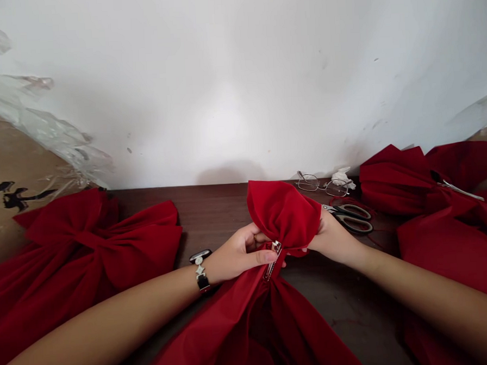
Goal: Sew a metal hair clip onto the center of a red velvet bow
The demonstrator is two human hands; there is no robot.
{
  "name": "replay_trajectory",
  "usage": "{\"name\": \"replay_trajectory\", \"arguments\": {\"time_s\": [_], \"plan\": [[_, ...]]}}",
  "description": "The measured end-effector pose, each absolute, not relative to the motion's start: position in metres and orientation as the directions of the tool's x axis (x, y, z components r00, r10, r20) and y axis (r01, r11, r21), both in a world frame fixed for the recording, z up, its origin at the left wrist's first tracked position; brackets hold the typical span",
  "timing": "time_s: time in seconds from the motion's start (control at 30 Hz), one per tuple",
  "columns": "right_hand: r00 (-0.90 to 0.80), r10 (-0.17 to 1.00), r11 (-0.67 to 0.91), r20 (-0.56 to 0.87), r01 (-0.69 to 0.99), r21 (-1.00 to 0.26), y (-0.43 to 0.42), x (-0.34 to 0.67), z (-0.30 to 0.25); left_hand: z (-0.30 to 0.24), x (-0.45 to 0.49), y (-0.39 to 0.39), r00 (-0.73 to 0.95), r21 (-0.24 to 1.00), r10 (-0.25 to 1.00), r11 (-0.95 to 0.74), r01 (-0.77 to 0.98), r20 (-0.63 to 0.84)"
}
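A red fabric bow (283, 210) is gathered at its middle in front of me, with long red cloth falling toward the near edge. A silver metal clip (273, 260) lies along the gathered part. My left hand (247, 253) is closed on the gather, its thumb pressed on the clip. Behind the bow's right side is my right hand (331, 235), its fingers mostly hidden by the cloth. A watch and a bracelet (201, 274) are on my left wrist.
A finished-looking red bow (87, 239) lies left, more red cloth (394, 180) with a metal clip (460, 189) right. Scissors (353, 217), eyeglasses (321, 185) and crumpled white tissue (343, 176) sit near the wall on the dark table (212, 206). A plastic-wrapped cardboard box (17, 156) stands left.
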State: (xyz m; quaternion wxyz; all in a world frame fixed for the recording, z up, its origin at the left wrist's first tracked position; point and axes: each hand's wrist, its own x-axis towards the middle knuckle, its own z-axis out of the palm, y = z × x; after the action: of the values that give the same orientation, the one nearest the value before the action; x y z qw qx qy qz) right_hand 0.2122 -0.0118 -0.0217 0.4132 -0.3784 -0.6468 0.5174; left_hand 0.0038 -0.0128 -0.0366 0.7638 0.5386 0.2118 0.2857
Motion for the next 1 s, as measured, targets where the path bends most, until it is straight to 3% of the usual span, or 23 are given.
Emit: {"name": "replay_trajectory", "arguments": {"time_s": [0.2,0.67,1.0], "plan": [[-0.414,0.910,0.058,0.025,0.069,-0.996,-0.0118,0.2125,-0.0186,-0.0354,0.0041,-0.0138,0.730,0.973,0.683,0.180,-0.147,-0.016],[-0.227,0.973,-0.032,-0.028,-0.015,-0.999,-0.0125,0.2066,-0.0167,-0.0314,0.0049,-0.0132,0.682,0.977,0.730,0.172,-0.125,-0.041],[-0.308,0.932,-0.208,-0.189,-0.030,-0.978,-0.0160,0.2072,-0.0236,-0.0339,0.0051,-0.0137,0.700,0.982,0.715,0.137,-0.128,-0.009]]}}
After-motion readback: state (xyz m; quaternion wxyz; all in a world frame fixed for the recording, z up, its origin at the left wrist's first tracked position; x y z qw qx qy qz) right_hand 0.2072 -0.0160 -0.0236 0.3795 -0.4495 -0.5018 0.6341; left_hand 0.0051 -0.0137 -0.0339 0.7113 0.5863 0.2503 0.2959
